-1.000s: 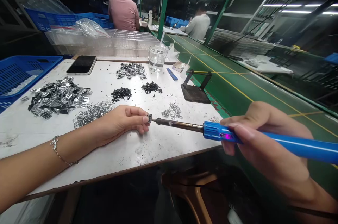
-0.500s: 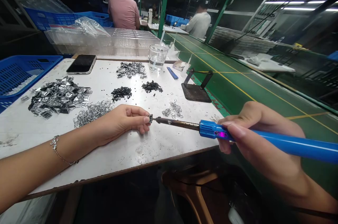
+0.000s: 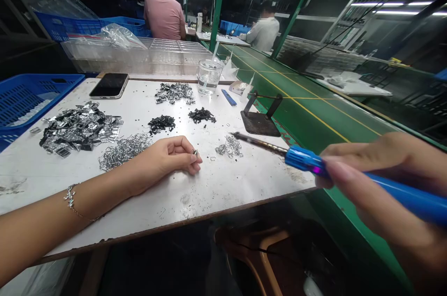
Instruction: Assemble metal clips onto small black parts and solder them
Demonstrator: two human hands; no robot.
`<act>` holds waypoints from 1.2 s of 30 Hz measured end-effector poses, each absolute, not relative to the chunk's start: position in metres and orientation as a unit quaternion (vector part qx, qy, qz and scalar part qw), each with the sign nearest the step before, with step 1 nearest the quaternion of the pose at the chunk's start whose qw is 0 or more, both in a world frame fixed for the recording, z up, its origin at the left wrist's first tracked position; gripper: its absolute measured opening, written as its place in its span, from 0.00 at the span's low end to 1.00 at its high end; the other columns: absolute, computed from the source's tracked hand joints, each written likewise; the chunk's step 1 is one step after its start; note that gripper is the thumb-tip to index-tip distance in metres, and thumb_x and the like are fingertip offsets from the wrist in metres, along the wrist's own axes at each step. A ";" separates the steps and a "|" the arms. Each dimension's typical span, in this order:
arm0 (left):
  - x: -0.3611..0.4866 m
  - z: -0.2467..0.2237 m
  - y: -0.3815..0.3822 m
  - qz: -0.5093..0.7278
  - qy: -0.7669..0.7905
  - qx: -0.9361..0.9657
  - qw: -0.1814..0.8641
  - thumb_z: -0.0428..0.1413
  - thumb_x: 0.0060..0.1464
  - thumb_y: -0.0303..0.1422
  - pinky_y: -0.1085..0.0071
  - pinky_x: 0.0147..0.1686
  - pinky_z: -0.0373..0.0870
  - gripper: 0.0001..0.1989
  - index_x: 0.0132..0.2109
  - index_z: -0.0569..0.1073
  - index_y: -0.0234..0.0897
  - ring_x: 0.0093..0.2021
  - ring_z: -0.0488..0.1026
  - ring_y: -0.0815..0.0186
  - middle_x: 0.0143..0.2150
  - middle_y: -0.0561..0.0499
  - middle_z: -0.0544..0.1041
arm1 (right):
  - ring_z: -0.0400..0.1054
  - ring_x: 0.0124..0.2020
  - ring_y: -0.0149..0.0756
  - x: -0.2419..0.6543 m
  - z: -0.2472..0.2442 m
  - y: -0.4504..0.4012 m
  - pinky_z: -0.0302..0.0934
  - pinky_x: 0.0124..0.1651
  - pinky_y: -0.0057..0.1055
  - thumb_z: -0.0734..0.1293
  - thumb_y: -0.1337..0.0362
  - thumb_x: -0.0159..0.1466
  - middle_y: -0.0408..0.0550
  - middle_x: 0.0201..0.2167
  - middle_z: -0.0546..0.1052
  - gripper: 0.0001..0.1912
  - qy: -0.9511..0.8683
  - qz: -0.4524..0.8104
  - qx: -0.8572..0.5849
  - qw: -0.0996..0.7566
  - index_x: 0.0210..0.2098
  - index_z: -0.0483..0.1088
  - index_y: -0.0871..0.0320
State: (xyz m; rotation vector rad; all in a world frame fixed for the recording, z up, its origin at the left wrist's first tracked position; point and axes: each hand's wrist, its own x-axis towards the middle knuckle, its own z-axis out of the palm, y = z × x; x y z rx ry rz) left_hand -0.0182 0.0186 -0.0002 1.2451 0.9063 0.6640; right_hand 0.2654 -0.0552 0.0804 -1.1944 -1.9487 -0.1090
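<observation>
My right hand [image 3: 370, 170] grips a blue soldering iron [image 3: 303, 158], its dark metal tip pointing left over the table, apart from my left hand. A small purple light glows on the iron's handle. My left hand [image 3: 174, 158] pinches a small part [image 3: 195, 152], mostly hidden between thumb and finger. Near that hand lies a heap of thin bent metal pieces [image 3: 127, 148], with a smaller cluster of wire-like pieces [image 3: 229, 147] under the iron's tip. Two piles of small black parts [image 3: 161, 123] sit farther back.
A metal iron stand [image 3: 260, 121] is at the right edge of the white table [image 3: 223, 203]. Shiny flat parts [image 3: 82, 128], a phone [image 3: 109, 85], a glass of liquid [image 3: 208, 77] and a blue basket [image 3: 66, 83] surround the work. Two people sit farther off.
The soldering iron's tip has left the small part in my left hand, moving right and up with my right hand. The left hand has turned slightly, still pinching the part.
</observation>
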 end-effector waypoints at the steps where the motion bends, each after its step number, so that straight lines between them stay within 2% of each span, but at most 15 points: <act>1: -0.019 0.000 0.018 0.289 0.409 0.573 0.649 0.59 0.52 0.35 0.66 0.39 0.72 0.08 0.34 0.69 0.36 0.36 0.75 0.64 0.35 0.47 0.78 | 0.65 0.16 0.33 0.269 0.080 -0.050 0.56 0.18 0.30 0.67 0.57 0.58 0.42 0.17 0.73 0.09 -0.796 -0.113 -0.464 0.373 0.24 0.66 0.52; 4: -0.020 0.003 0.013 0.263 0.449 0.670 0.529 0.58 0.51 0.36 0.70 0.33 0.70 0.08 0.36 0.69 0.39 0.32 0.73 0.66 0.31 0.52 0.75 | 0.62 0.14 0.30 0.281 0.074 -0.031 0.52 0.20 0.28 0.63 0.63 0.61 0.40 0.15 0.70 0.09 -0.851 -0.205 -0.439 0.204 0.24 0.65 0.54; 7: -0.021 0.007 0.007 0.261 0.458 0.772 0.355 0.57 0.51 0.36 0.72 0.30 0.67 0.07 0.37 0.70 0.40 0.31 0.71 0.67 0.31 0.53 0.73 | 0.66 0.20 0.33 0.294 0.060 -0.013 0.52 0.25 0.30 0.57 0.69 0.64 0.42 0.19 0.72 0.13 -0.881 -0.230 -0.409 0.058 0.25 0.67 0.56; 9: -0.021 0.009 0.005 0.257 0.441 0.813 0.279 0.56 0.52 0.36 0.72 0.32 0.67 0.07 0.38 0.71 0.40 0.32 0.71 0.66 0.32 0.52 0.74 | 0.67 0.23 0.36 0.303 0.048 -0.004 0.52 0.28 0.31 0.55 0.72 0.64 0.46 0.21 0.74 0.14 -0.881 -0.261 -0.395 -0.003 0.28 0.69 0.56; 11: -0.021 0.009 0.004 0.247 0.435 0.830 0.247 0.55 0.52 0.37 0.71 0.34 0.67 0.09 0.41 0.71 0.40 0.33 0.72 0.65 0.33 0.52 0.74 | 0.68 0.25 0.39 0.309 0.038 0.002 0.53 0.29 0.32 0.54 0.73 0.63 0.48 0.24 0.76 0.14 -0.875 -0.273 -0.399 -0.037 0.32 0.70 0.58; 17: -0.020 0.005 0.005 0.246 0.427 0.839 0.232 0.54 0.52 0.36 0.72 0.34 0.67 0.11 0.44 0.70 0.40 0.33 0.72 0.65 0.33 0.52 0.75 | 0.70 0.34 0.44 0.317 0.026 0.011 0.55 0.33 0.33 0.56 0.75 0.62 0.56 0.33 0.76 0.15 -0.866 -0.239 -0.430 -0.089 0.44 0.69 0.62; 23: -0.028 0.019 0.010 0.268 0.420 0.844 0.198 0.54 0.54 0.38 0.70 0.36 0.68 0.09 0.40 0.72 0.40 0.35 0.72 0.64 0.35 0.50 0.76 | 0.67 0.39 0.45 0.320 0.021 0.018 0.57 0.40 0.37 0.57 0.77 0.62 0.56 0.38 0.74 0.18 -0.864 -0.204 -0.449 -0.104 0.49 0.68 0.59; 26: -0.047 0.032 0.026 0.309 0.486 0.799 0.172 0.55 0.53 0.41 0.70 0.35 0.68 0.12 0.41 0.74 0.41 0.34 0.72 0.64 0.34 0.50 0.77 | 0.67 0.40 0.44 0.327 0.021 0.020 0.59 0.42 0.37 0.55 0.80 0.61 0.56 0.41 0.74 0.24 -0.878 -0.185 -0.432 -0.092 0.53 0.65 0.57; 29: -0.072 0.037 0.052 0.341 0.581 0.722 0.160 0.56 0.50 0.46 0.70 0.29 0.67 0.16 0.41 0.74 0.41 0.30 0.71 0.64 0.30 0.49 0.76 | 0.67 0.41 0.44 0.332 0.024 0.019 0.60 0.41 0.37 0.54 0.81 0.59 0.54 0.42 0.74 0.31 -0.888 -0.177 -0.417 -0.078 0.58 0.60 0.54; 31: -0.085 0.035 0.070 0.334 0.625 0.690 0.149 0.56 0.49 0.47 0.69 0.28 0.65 0.17 0.40 0.75 0.41 0.31 0.72 0.62 0.31 0.48 0.77 | 0.67 0.40 0.45 0.333 0.028 0.017 0.61 0.40 0.38 0.55 0.80 0.58 0.54 0.42 0.74 0.33 -0.888 -0.175 -0.418 -0.073 0.61 0.56 0.53; 34: -0.096 0.033 0.087 0.296 0.663 0.654 0.212 0.58 0.46 0.47 0.69 0.27 0.65 0.21 0.43 0.76 0.38 0.32 0.74 0.59 0.34 0.45 0.79 | 0.67 0.40 0.45 0.330 0.033 0.014 0.62 0.40 0.38 0.55 0.80 0.57 0.55 0.42 0.73 0.36 -0.886 -0.186 -0.421 -0.052 0.64 0.51 0.54; 36: -0.099 0.037 0.091 0.320 0.660 0.627 0.262 0.59 0.45 0.45 0.70 0.27 0.66 0.24 0.47 0.75 0.36 0.34 0.75 0.59 0.38 0.43 0.80 | 0.68 0.39 0.45 0.327 0.035 0.013 0.62 0.39 0.38 0.55 0.80 0.56 0.55 0.41 0.73 0.37 -0.884 -0.193 -0.425 -0.031 0.64 0.50 0.56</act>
